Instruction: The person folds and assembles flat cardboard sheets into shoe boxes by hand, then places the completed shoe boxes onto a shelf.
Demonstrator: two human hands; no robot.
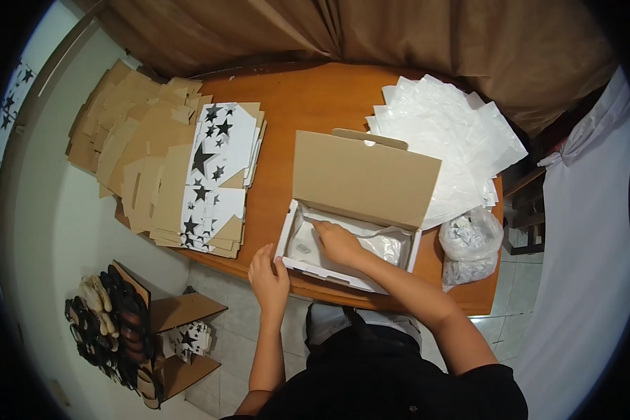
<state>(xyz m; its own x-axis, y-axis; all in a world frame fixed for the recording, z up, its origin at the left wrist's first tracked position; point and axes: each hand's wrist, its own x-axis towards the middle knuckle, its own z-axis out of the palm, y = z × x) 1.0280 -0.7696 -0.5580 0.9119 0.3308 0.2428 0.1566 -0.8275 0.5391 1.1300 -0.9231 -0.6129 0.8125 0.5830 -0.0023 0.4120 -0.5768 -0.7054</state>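
Note:
A cardboard box (pixel 285 231), white outside and brown inside, lies on the table with its lid (pixel 364 175) raised at the back. Inside it is a white plastic bag (pixel 385 246), with a small greyish packet (pixel 303 248) at the left end. My right hand (pixel 339 243) reaches into the box, its fingers curled down against the white lining; what they hold, if anything, is hidden. Beside the front left corner is my left hand (pixel 269 278), fingers stretched out and thumb close to the box wall.
Flattened brown cardboard boxes (pixel 140 150) and star-printed white ones (pixel 213 175) are piled at left. White plastic bags (pixel 441 133) fan out at back right, above a clear bag of silvery packets (pixel 471 245). A shoe rack (pixel 119 329) stands at lower left.

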